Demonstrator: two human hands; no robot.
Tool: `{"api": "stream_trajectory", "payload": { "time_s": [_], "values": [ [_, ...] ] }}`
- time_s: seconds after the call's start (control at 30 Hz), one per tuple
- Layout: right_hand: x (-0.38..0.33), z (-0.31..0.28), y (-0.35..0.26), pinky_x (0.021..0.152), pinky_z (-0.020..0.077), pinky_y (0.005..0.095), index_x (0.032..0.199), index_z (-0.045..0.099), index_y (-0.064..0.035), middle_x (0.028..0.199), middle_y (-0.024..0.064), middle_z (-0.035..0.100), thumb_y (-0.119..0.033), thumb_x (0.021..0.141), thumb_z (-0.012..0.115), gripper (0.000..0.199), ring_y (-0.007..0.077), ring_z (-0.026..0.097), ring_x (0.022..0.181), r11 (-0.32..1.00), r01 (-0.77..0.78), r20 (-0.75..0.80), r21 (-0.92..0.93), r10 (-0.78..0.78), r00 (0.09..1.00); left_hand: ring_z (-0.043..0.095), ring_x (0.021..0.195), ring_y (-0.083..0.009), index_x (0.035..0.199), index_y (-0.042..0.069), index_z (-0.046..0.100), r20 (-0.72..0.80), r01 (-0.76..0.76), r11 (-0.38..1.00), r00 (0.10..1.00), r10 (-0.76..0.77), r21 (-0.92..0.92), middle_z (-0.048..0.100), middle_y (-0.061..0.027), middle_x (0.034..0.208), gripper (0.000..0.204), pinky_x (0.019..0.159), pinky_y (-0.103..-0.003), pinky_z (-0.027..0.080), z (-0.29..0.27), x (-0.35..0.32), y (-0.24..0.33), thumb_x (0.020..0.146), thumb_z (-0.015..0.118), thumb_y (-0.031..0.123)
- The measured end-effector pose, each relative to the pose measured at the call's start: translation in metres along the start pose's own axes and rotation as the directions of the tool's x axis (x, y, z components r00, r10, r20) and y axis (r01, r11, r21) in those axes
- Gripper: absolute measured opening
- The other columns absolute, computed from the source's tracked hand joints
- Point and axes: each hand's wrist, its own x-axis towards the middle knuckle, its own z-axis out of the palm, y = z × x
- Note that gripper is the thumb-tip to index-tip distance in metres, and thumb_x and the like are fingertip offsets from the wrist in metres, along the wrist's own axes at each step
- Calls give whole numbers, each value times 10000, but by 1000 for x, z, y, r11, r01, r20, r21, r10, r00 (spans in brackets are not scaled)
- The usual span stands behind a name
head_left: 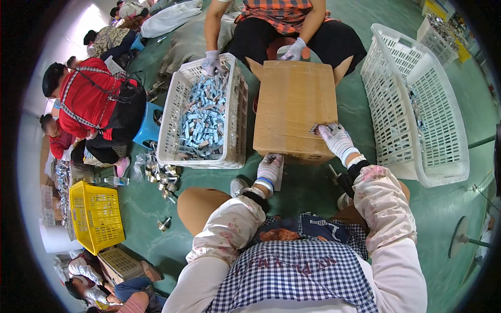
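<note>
A closed brown cardboard box (pixel 296 104), taped across its top, stands in front of me. My left hand (pixel 270 169), in a striped white glove, is closed at the box's near left edge. A thin pale strip shows beside its fingers; what they hold I cannot make out. At the box's near right corner my right hand (pixel 338 141), gloved alike, is closed in a pinch. Between its fingertips, over the box top, is a small dark metallic piece (pixel 315 128), too small to name exactly.
Left of the box stands a white crate (pixel 166 141) of small bluish metal parts, a co-worker's gloved hand (pixel 211 63) at it. A white basket (pixel 389 156) stands right. Brass-coloured metal parts (pixel 166 178) and a yellow basket (pixel 99 216) are at left; a black-handled tool (pixel 342 180) sits below the box.
</note>
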Motion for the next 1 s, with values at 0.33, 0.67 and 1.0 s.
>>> {"api": "stream_trajectory", "payload": {
  "time_s": [0.33, 0.67, 1.0],
  "values": [
    [8, 3, 3, 1164, 235, 372, 1329, 554, -97, 1445, 123, 455, -554, 965, 318, 630, 354, 321, 1380, 994, -39, -86, 103, 48, 995, 527, 721, -91, 964, 103, 632, -3, 7, 995, 1000, -7, -100, 616, 29, 838, 75, 662, -242, 453, 4, -1, 6, 916, 671, 145],
    [12, 5, 7, 1141, 273, 369, 1290, 571, -74, 1387, 127, 514, -544, 963, 348, 614, 360, 381, 1332, 994, -25, -143, 108, 40, 989, 528, 731, -90, 942, 104, 637, -5, 17, 997, 1000, -18, -77, 617, 27, 839, 65, 671, -245, 455, 6, 2, 4, 917, 672, 152],
    [7, -1, 4, 1117, 305, 361, 1267, 579, -61, 1354, 125, 547, -541, 950, 395, 604, 342, 409, 1311, 990, -34, -132, 140, 52, 990, 547, 752, -97, 967, 95, 640, -3, -22, 999, 1000, 22, -45, 628, 20, 860, 73, 695, -251, 469, 5, 13, -9, 918, 665, 143]
  ]
}}
